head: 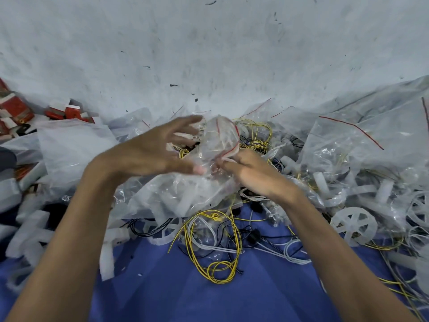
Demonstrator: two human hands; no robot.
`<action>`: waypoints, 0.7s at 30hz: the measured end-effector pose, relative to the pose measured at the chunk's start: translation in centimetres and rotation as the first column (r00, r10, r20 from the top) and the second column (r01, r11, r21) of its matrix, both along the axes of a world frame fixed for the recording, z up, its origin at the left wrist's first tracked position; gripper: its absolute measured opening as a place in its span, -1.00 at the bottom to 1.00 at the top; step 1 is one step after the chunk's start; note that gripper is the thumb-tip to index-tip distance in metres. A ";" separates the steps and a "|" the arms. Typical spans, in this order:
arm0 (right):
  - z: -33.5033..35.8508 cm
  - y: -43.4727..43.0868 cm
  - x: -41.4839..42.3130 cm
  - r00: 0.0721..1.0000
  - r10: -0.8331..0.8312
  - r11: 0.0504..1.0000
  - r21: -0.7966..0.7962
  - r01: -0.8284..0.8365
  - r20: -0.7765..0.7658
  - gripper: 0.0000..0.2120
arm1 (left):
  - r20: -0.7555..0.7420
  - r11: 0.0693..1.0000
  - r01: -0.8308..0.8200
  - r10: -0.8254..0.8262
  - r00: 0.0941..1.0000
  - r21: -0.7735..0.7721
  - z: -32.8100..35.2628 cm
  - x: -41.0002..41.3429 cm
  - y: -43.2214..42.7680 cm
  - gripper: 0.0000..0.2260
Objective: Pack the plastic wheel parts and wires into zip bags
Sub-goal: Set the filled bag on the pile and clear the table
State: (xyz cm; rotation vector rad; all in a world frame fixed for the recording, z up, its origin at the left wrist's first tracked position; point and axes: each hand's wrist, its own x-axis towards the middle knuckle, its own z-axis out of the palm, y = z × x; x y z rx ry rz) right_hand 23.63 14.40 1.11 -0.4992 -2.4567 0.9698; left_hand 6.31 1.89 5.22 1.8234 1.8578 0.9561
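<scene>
A small clear zip bag [217, 138] with a red seal line is held up over the pile, its mouth gaping. My right hand [248, 173] pinches the bag's red-lined edge between thumb and fingers. My left hand [155, 147] hovers just left of the bag, blurred, with fingers spread and its thumb touching the plastic. Yellow, black and white wires [216, 242] lie tangled on the blue cloth [185, 293] below. A white plastic wheel part [354, 225] lies to the right among more wheels.
Larger clear zip bags [362, 140] are heaped at the right, and a milky bag [69, 147] lies at the left. Red and white boxes [67, 111] sit at the far left. White plastic pieces [30, 231] lie at the lower left. A grey wall [209, 43] stands behind.
</scene>
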 end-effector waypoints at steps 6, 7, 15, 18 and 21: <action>-0.1 0.3 0.1 0.998 0.004 0.998 -0.067 -0.008 -0.056 -0.69 | -0.370 0.895 -0.193 0.034 0.929 -0.403 -2.7 -2.2 0.5 -0.33; -0.1 0.4 0.1 0.999 -0.002 0.999 -0.049 0.000 -0.038 -0.66 | -0.402 0.907 -0.208 0.047 0.914 -0.366 -2.5 -2.2 0.6 -0.47; 0.5 2.2 1.9 0.997 0.076 0.990 -0.120 -0.077 -0.015 -0.89 | -0.530 0.827 -0.360 0.090 0.843 -0.431 2.2 -0.4 -2.7 -0.28; 0.3 2.1 1.9 0.976 0.147 0.989 -0.039 -0.143 0.160 -0.86 | -0.387 0.826 -0.261 0.057 0.920 -0.500 2.4 0.2 -3.0 -0.21; -0.2 1.9 1.3 0.927 0.203 0.971 0.058 -0.233 0.316 -0.82 | -0.406 0.885 -0.261 0.092 0.909 -0.385 1.1 0.7 -1.3 -0.15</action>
